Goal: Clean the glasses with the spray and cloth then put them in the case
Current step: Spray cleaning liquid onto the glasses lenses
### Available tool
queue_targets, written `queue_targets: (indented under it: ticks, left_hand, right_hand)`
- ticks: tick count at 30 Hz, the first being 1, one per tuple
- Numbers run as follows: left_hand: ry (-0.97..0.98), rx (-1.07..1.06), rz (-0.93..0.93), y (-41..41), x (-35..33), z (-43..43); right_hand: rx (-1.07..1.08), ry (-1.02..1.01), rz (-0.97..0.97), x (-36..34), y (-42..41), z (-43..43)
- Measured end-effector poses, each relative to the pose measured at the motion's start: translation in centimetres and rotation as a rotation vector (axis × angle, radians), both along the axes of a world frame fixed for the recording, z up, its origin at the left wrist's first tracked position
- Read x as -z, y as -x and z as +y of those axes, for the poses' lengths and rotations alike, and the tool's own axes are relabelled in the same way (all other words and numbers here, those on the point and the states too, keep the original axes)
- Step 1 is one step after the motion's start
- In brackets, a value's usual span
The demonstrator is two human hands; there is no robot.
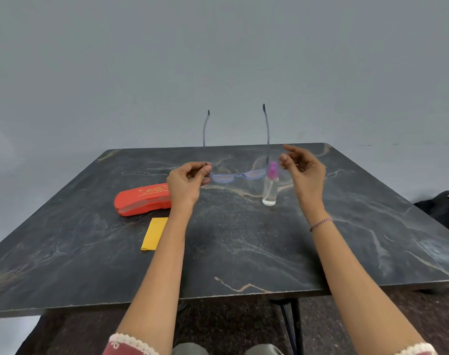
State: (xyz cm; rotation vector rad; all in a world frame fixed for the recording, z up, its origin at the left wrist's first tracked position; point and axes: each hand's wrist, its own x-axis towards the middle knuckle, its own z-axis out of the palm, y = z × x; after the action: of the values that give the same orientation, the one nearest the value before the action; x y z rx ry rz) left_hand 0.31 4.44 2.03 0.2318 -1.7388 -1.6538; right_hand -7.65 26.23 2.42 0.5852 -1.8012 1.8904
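Two hands are raised over the centre of the frame, above a dark table. The left hand pinches the left end of the glasses between thumb and curled fingers. The right hand is relaxed, fingers loosely curled, and grips nothing; a visible gap separates its thumb from the right end of the glasses.

The glasses sit mid-frame, apparently lifted off the table. Their long axis runs left to right between the two hands, and the unfolded temples rise toward the upper frame.

The spray stands upright on the table just below the right end of the glasses and just left of the right hand. The case lies left of centre, partly behind the left wrist. The cloth lies flat below it, toward the lower left.

Judged from this layout, cleaning has not yet begun. The free right hand is the nearer one to the spray, so a short reach down and to the left would take it. The cloth lies on the side of the occupied left hand, so fetching it would call for a cross-reach or a change of grip.
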Motion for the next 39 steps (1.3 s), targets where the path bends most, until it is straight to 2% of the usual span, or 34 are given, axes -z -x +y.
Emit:
queue_targets:
  ticks: [3, 11, 15, 19, 24, 27, 34, 39]
  left_hand:
    - [-0.072, 0.001, 0.022, 0.3, 0.6, -0.3]
    - [-0.158, -0.033, 0.057, 0.3, 1.5, -1.0]
    - [-0.2, -0.073, 0.052, 0.4, 1.7, -1.2]
    - [-0.206, -0.085, 0.052, 0.3, 1.8, -1.1]
    - [-0.207, -0.085, 0.056, 0.2, 1.7, -0.8]
    - [-0.183, -0.088, 0.053, 0.1, 1.7, -0.7]
    - [-0.19, -0.099, 0.063, 0.3, 1.8, -0.7]
    - [-0.225, -0.086, 0.059, 0.3, 1.9, -0.5]
  right_hand:
    - [0.068, 0.007, 0.001, 0.8, 0.9, 1.1]
    - [-0.107, -0.465, -0.044, 2.1, 0.7, 0.6]
    - [-0.073, -0.642, -0.007, 3.0, 0.4, -0.3]
    - [0.016, -0.704, 0.011, 3.2, 0.2, -0.6]
    - [0.014, -0.659, -0.005, 3.3, 0.4, -0.7]
    - [-0.074, -0.479, -0.035, 2.9, 0.1, -0.4]
    - [-0.646, -0.069, -0.347, 1.7, -1.4, -0.8]
    - [-0.859, 0.007, -0.45, 1.8, -1.6, -1.3]
